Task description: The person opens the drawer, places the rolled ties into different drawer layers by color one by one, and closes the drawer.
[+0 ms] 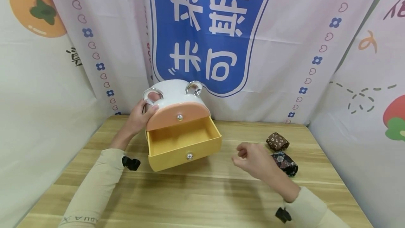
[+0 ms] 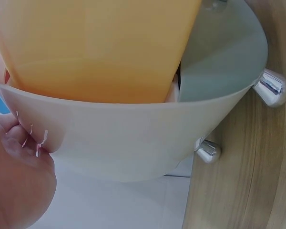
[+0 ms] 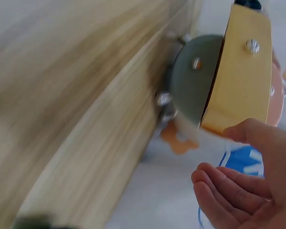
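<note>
On table, left-centre: left hand [image 1: 139,115] grips drawer box [image 1: 172,96] | yellow drawer [image 1: 183,143] open | right hand [image 1: 253,159] loose, empty | next, likely: grasp floral pouch [image 1: 284,163].

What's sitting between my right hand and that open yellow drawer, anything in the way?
Nothing visible. The right hand hovers over bare table just right of the open yellow drawer. The two small floral pouches lie on its far side, away from the drawer.
</note>
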The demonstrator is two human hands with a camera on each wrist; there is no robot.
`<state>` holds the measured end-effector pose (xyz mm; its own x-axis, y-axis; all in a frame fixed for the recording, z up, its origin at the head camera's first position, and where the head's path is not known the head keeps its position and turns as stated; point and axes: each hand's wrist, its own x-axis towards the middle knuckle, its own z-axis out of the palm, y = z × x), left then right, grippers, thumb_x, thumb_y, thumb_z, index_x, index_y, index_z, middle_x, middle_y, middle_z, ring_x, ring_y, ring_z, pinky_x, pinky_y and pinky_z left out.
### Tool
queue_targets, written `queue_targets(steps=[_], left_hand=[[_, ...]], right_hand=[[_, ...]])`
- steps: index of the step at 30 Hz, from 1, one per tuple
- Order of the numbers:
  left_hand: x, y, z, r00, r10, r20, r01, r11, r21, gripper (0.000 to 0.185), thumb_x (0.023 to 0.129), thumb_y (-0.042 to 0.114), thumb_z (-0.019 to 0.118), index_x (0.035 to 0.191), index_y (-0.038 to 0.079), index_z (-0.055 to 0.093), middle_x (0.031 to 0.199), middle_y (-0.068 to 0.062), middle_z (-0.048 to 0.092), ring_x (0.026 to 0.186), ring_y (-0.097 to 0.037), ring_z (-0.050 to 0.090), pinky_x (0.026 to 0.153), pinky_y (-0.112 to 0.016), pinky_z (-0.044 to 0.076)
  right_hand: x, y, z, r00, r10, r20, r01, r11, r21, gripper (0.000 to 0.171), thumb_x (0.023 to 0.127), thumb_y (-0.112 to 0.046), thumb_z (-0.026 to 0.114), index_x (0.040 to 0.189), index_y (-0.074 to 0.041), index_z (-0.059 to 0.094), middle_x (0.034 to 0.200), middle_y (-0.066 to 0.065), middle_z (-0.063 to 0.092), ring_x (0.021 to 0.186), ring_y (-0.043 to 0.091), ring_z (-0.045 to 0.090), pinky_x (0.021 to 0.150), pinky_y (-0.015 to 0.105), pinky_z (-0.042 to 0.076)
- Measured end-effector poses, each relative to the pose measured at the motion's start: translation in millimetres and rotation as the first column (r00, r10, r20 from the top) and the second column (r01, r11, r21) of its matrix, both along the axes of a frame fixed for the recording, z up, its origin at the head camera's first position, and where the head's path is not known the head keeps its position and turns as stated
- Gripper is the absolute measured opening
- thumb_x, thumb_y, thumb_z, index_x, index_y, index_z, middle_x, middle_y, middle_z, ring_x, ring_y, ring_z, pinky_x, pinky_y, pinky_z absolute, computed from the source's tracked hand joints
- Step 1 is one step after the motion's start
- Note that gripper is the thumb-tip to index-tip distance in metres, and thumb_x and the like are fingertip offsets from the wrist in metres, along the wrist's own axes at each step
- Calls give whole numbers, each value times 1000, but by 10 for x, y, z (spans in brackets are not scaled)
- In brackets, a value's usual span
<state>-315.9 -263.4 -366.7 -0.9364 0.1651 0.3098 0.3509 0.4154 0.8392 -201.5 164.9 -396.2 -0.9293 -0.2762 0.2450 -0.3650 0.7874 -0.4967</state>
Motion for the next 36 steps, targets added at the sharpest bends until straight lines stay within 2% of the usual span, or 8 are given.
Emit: queue_targets(steps=[4,10,14,18,25,32,36], left_hand=[[2,-13,-3,1000,7,11,-7,1000,-15,79,104,45,58,168,13,23,172,-20,29,153,-38,32,132,-63,20],[-10,-2,3,1000,7,-12,-7,1000,-12,78,104,43,58,168,12,25,173,-19,28,157,-38,28,133,-63,18],[-2,5,15,1000,4,-15,-5,1000,-5,77,104,41,58,167,11,25,172,-20,28,157,-39,28,133,-64,18],[17,6,24,1000,5,-1,-5,1000,-3,78,104,41,58,168,9,24,172,-21,28,156,-38,29,133,-62,18],[16,1,4,1000,13,-9,-13,1000,-12,77,105,41,57,166,5,26,171,-24,29,156,-40,29,132,-62,20],[4,3,-17,1000,19,-11,-19,1000,-13,77,105,42,58,166,6,27,169,-25,32,153,-41,34,132,-63,22],[14,4,2,1000,21,1,-21,1000,-11,76,105,41,56,167,8,26,168,-26,33,151,-40,35,131,-63,22]], right_hand=[[-74,407,74,1000,-7,-16,7,1000,5,32,88,-20,84,110,2,76,99,14,81,87,21,78,74,29,66],[-233,979,241,998,-27,-55,34,990,137,41,93,-28,81,119,3,73,106,17,80,96,33,77,85,50,65],[-346,1328,243,996,-15,-87,33,977,210,50,92,-29,82,124,8,71,113,26,77,103,43,74,89,59,61],[-469,1612,143,994,-3,-107,30,968,250,61,89,-31,85,127,14,67,117,33,73,106,49,72,91,64,59],[-641,1964,-86,997,-4,-71,21,972,234,74,88,-34,86,133,17,61,125,39,68,114,56,67,98,68,55],[-765,2202,-386,996,-27,81,15,990,140,84,93,-43,80,145,16,51,137,41,60,123,61,60,104,70,51],[-827,2226,-521,994,-48,101,34,990,137,86,93,-48,78,146,14,51,137,38,62,122,58,62,103,68,53]])
